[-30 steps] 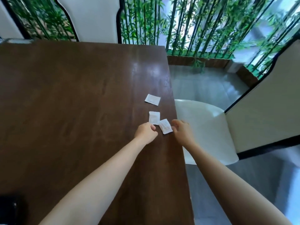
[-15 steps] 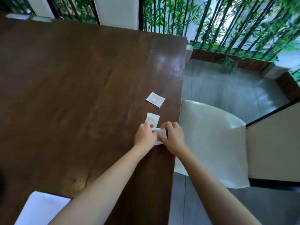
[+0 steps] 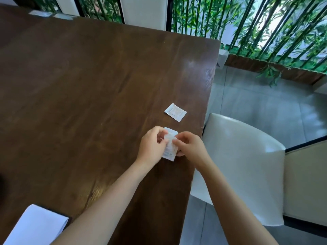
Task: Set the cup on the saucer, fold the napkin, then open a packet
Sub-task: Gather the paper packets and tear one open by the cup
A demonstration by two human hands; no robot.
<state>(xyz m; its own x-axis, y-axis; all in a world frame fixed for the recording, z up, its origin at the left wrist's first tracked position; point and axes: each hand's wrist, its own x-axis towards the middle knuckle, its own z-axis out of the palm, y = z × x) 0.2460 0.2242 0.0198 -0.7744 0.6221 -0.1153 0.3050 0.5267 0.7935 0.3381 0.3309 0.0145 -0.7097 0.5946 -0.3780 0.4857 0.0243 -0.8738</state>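
Observation:
A small white packet [image 3: 170, 149] is held just above the dark wooden table [image 3: 88, 94], near its right edge. My left hand [image 3: 153, 147] pinches its left side and my right hand [image 3: 190, 147] pinches its right side. A second white packet [image 3: 171, 131] lies on the table right behind my fingers, partly hidden. A third packet [image 3: 175, 112] lies flat a little farther back. The folded white napkin [image 3: 35, 227] rests at the bottom left corner. No cup or saucer is in view.
A white upholstered chair [image 3: 238, 165] stands to the right of the table edge, over a grey tiled floor. Green bamboo stems [image 3: 247, 29] and white panels line the far side. A dark object [image 3: 2, 184] shows at the left edge.
My right hand took one packet from the table, and both hands now pinch it and have lifted it. The view has tilted down, bringing the napkin into sight.

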